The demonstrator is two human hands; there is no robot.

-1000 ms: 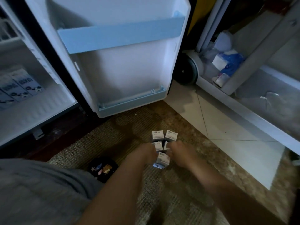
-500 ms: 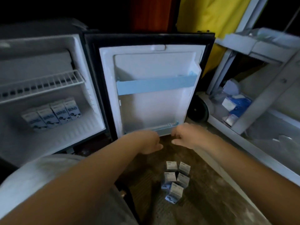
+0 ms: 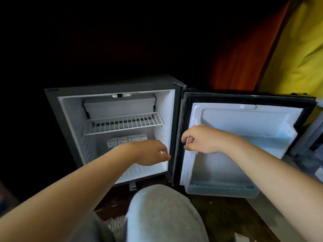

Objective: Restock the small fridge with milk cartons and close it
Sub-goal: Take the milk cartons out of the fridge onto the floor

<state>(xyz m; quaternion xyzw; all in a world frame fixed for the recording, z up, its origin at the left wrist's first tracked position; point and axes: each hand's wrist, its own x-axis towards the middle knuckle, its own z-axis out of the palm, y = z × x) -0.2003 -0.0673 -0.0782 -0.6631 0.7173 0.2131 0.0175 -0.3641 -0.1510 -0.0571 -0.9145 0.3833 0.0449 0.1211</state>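
The small fridge (image 3: 111,89) stands open, its door (image 3: 244,119) swung out to the right. A row of several milk cartons (image 3: 122,141) stands on the fridge floor under the wire shelf (image 3: 122,122). My left hand (image 3: 152,152) hovers in front of the lower right of the fridge interior, fingers loosely curled and holding nothing. By the hinge-side edge of the door's inner liner is my right hand (image 3: 199,139), fingers bent downward, with nothing visible in it.
My knee in grey trousers (image 3: 162,215) is right in front of the fridge. The door's lower bin (image 3: 222,189) holds nothing. Yellow and orange fabric (image 3: 297,49) hangs behind the door. Part of a cart (image 3: 316,137) shows at the right edge.
Both hands left the cartons on the floor rug and rose empty to the fridge. The view lifted and turned left, so the floor cartons are out of sight.
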